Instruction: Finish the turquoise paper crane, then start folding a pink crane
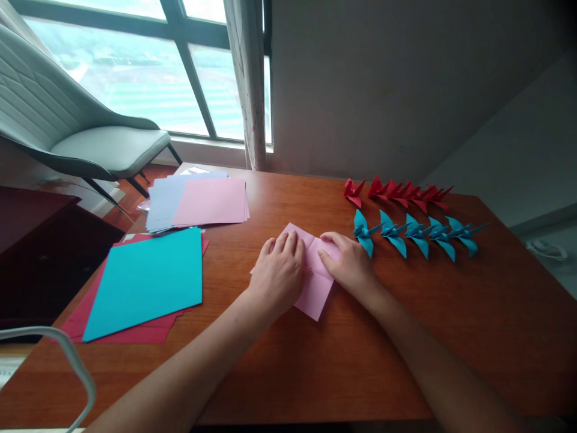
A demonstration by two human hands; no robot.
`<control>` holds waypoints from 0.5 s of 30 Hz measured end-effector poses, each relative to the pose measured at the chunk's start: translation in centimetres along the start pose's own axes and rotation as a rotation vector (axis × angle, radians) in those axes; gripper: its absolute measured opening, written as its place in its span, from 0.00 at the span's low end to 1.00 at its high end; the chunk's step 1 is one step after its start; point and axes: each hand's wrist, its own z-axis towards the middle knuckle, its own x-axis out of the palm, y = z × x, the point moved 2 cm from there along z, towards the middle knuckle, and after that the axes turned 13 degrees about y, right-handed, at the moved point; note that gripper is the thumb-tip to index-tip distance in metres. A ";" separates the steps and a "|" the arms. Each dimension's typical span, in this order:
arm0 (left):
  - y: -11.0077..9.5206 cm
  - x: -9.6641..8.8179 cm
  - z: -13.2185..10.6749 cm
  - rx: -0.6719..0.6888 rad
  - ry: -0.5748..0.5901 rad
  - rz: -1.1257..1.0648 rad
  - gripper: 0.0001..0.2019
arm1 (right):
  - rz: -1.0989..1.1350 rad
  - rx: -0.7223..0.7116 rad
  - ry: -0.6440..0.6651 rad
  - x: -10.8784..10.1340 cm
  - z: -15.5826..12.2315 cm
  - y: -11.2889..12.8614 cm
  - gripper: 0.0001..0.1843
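Creased, angular light-pink paper sheet (318, 294): directly under both hands, flat on the reddish-brown wooden tabletop (383, 367); near corner jutting out below the grip, crease lines bared between the hands.
Left bare hand (280, 267): palm down, fingers close together across the sheet's left part; thumb hidden, so cannot tell whether pinching or only pressing.
Right bare hand (349, 261): at the sheet's right edge, thumb and forefinger narrowly parted over the paper; cannot tell whether pinched between.
Crease work: judged a folding and flattening step, probably early.
Next press: seems to call for matched edges, steady right-side hold, firm finger pressure along the crease.
Folded turquoise paper cranes (419, 231): five in a row, right of the right hand.
Folded red paper cranes (406, 192): beyond the turquoise row; exact count unclear.
Flat turquoise paper sheet (148, 282): left of the left hand, atop red paper sheets (157, 334).
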 end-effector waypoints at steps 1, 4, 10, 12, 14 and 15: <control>0.1 0.0 0.0 0.004 -0.001 -0.010 0.25 | -0.010 -0.007 -0.001 0.0 0.0 0.0 0.13; 0.2 0.0 0.1 0.009 -0.009 -0.031 0.25 | -0.013 -0.020 0.001 0.0 0.0 -0.1 0.14; 0.3 0.0 0.1 0.005 -0.007 -0.035 0.25 | -0.030 -0.032 0.012 -0.2 0.2 -0.1 0.14; 0.4 0.0 0.2 0.010 -0.014 -0.033 0.25 | -0.037 -0.037 0.014 -0.2 0.2 -0.1 0.15; 0.5 0.1 0.3 0.021 -0.014 -0.031 0.25 | -0.041 -0.040 0.014 -0.1 0.2 -0.1 0.16; 0.6 0.1 0.3 0.027 -0.011 -0.030 0.25 | -0.041 -0.041 0.015 -0.1 0.2 -0.2 0.16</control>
